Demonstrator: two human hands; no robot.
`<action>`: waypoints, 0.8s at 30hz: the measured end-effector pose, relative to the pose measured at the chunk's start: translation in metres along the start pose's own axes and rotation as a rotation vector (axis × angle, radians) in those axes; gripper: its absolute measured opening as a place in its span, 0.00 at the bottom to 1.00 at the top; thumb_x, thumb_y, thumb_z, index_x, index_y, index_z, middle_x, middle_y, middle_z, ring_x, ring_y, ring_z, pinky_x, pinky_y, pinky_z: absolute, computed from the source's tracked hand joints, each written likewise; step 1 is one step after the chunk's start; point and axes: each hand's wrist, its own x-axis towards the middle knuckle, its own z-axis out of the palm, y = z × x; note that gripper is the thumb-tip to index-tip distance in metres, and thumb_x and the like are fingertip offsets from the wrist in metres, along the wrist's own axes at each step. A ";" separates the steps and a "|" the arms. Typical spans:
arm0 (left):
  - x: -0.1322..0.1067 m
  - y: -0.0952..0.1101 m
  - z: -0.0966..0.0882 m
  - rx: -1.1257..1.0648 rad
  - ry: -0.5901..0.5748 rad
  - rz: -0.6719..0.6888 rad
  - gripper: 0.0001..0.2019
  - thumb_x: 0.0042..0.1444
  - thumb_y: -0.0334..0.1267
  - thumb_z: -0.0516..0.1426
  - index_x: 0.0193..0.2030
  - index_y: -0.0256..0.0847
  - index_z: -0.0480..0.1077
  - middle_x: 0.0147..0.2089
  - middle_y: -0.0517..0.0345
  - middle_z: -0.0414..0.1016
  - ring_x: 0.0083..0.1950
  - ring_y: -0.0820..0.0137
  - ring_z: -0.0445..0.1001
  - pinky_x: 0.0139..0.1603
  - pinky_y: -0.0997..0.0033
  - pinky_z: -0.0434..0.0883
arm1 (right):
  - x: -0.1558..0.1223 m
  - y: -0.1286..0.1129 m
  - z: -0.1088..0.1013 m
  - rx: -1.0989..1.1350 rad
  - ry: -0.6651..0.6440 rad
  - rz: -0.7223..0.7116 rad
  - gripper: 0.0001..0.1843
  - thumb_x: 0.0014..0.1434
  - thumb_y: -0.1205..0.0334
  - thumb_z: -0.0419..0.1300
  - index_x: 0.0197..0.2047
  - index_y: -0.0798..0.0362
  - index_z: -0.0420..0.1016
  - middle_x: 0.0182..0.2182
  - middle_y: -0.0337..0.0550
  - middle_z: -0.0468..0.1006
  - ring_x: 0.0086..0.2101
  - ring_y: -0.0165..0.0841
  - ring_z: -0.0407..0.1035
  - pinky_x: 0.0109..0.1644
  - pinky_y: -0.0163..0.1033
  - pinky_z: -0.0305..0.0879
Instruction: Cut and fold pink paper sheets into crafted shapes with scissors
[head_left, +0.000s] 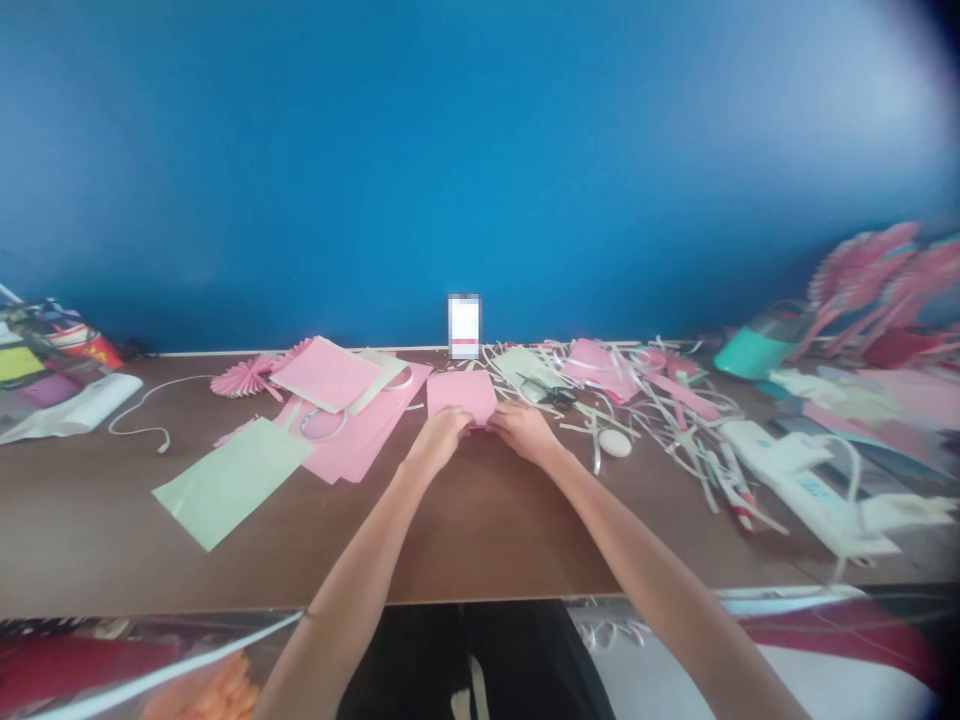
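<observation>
A pink paper sheet (460, 392) lies on the brown table (480, 530) straight ahead of me. My left hand (441, 436) and my right hand (523, 430) both rest on its near edge, fingers curled and pinching the paper. The two hands almost touch each other. A pair of scissors (546, 392) lies just beyond my right hand, and a small white oval object (615, 443) sits to its right.
Pink sheets (330, 375) and a pale green sheet (229, 482) lie at left, with a pink paper fan (241, 378) and a white cable (142, 425). Paper strips (660, 410), a teal container (754, 345), a white power strip (806, 490) and pink fans (874, 270) crowd the right.
</observation>
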 end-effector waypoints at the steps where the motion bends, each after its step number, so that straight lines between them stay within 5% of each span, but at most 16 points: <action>1: 0.000 0.000 -0.001 -0.009 -0.007 -0.009 0.09 0.55 0.28 0.55 0.39 0.39 0.75 0.38 0.51 0.75 0.44 0.64 0.71 0.45 0.68 0.67 | 0.000 0.001 0.001 0.019 0.001 0.008 0.10 0.64 0.61 0.55 0.35 0.52 0.77 0.32 0.43 0.75 0.37 0.32 0.67 0.42 0.36 0.57; 8: -0.005 0.003 -0.004 0.026 -0.021 -0.083 0.11 0.56 0.29 0.53 0.41 0.42 0.75 0.42 0.52 0.75 0.48 0.63 0.71 0.43 0.70 0.67 | -0.001 0.003 0.002 0.064 -0.005 0.018 0.08 0.63 0.64 0.56 0.35 0.52 0.76 0.34 0.43 0.76 0.38 0.32 0.67 0.42 0.35 0.59; 16: -0.009 0.006 -0.010 0.141 0.039 -0.164 0.29 0.47 0.14 0.45 0.48 0.46 0.72 0.47 0.54 0.75 0.51 0.65 0.69 0.44 0.69 0.67 | -0.004 0.004 -0.003 0.042 0.074 0.098 0.11 0.63 0.69 0.51 0.37 0.52 0.74 0.34 0.45 0.74 0.39 0.34 0.66 0.44 0.37 0.59; 20: -0.008 0.009 -0.011 0.170 0.119 -0.222 0.23 0.52 0.18 0.47 0.46 0.46 0.72 0.45 0.54 0.75 0.49 0.64 0.69 0.42 0.69 0.67 | -0.004 0.003 -0.009 0.012 0.154 0.169 0.12 0.65 0.68 0.48 0.38 0.51 0.72 0.36 0.46 0.73 0.41 0.37 0.65 0.46 0.39 0.58; 24: -0.007 0.014 -0.017 0.201 0.343 -0.295 0.10 0.62 0.33 0.49 0.43 0.42 0.72 0.40 0.51 0.75 0.45 0.63 0.71 0.45 0.66 0.65 | -0.001 0.002 -0.016 0.132 0.321 0.267 0.13 0.67 0.63 0.45 0.38 0.52 0.69 0.38 0.47 0.72 0.42 0.38 0.63 0.48 0.42 0.58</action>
